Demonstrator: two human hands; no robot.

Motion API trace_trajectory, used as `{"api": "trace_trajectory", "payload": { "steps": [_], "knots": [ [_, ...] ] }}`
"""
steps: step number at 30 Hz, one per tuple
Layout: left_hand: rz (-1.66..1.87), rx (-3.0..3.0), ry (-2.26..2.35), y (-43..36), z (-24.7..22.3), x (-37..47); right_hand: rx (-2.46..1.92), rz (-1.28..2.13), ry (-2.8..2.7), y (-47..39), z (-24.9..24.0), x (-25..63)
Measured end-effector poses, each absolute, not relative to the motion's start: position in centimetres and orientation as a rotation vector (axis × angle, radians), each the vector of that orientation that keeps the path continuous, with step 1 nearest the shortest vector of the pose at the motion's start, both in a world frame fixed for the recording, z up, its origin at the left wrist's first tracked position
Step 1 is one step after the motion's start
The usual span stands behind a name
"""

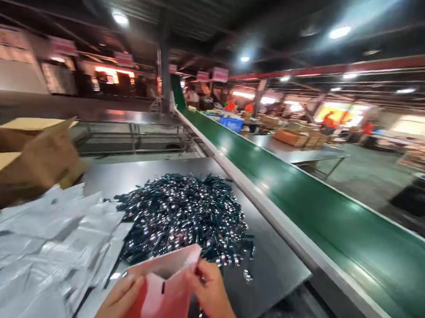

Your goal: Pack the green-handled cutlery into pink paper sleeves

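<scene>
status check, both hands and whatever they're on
Both hands on red-and-white bag, its mouth open. Metallic pile just beyond. White packets beside, left.

Carries, across a flat metal tabletop [276, 266], a loose heap of shiny dark pieces [187, 215] and, alongside, overlapping white bags [64, 231].

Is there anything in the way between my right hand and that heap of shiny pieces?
Nothing visible blocks the right hand from the near edge of the heap. The open red and white packet, held by both hands, sits to its left, its top overlapping the heap's near edge in this view.
</scene>
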State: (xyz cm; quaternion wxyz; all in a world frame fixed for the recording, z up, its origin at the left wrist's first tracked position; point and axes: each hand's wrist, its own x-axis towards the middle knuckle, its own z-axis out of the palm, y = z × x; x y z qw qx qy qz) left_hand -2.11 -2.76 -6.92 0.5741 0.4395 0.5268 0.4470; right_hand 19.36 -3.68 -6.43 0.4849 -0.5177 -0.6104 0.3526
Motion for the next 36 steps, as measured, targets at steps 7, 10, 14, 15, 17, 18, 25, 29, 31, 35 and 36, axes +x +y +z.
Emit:
{"api": "trace_trajectory", "payload": {
  "steps": [7, 10, 14, 15, 17, 18, 25, 29, 31, 35, 36],
  "knots": [
    [0.976, 1.327, 1.084, -1.7, -4.3, -2.2, -1.323, 0.656, -1.585, -3.6, -6.1, 19.1],
    [1.051, 1.42, 1.053, -1.1, -3.0, -2.9, -1.206, 0.619, -1.644, -3.7, -5.3, 19.1],
    [1.075, 1.449, 1.056, -1.1, -2.2, -4.1, -1.167, 0.736, -1.588, -3.7, -5.4, 20.0],
    [1.073, 1.478, 1.043, -1.1, -2.0, -4.4, -1.151, 0.766, -1.575, -3.6, -5.5, 20.3],
    [1.069, 1.516, 1.001, -1.2, -1.4, -4.7, -1.099, 0.743, -1.572, -3.5, -5.5, 20.8],
    [1.066, 1.532, 0.973, -1.3, -1.0, -4.9, -1.053, 0.71, -1.571, -3.4, -5.3, 20.9],
    [0.951, 1.71, 0.745, -1.9, 2.0, -5.9, -0.795, 0.958, -1.397, -3.3, -4.2, 20.7],
    [1.048, 1.791, 0.749, -2.7, 2.2, -5.6, -0.89, 0.913, -1.388, -3.8, -4.3, 20.3],
    [1.108, 1.849, 0.866, -3.1, 1.9, -5.1, -0.945, 0.847, -1.408, -3.7, -4.5, 19.5],
    [1.235, 1.802, 1.086, -3.8, 0.3, -4.3, -0.976, 0.561, -1.298, -3.8, -5.7, 17.2],
    [1.287, 1.745, 1.092, -3.9, -0.1, -4.2, -0.979, 0.545, -1.262, -4.0, -6.2, 16.8]
  ]
}}
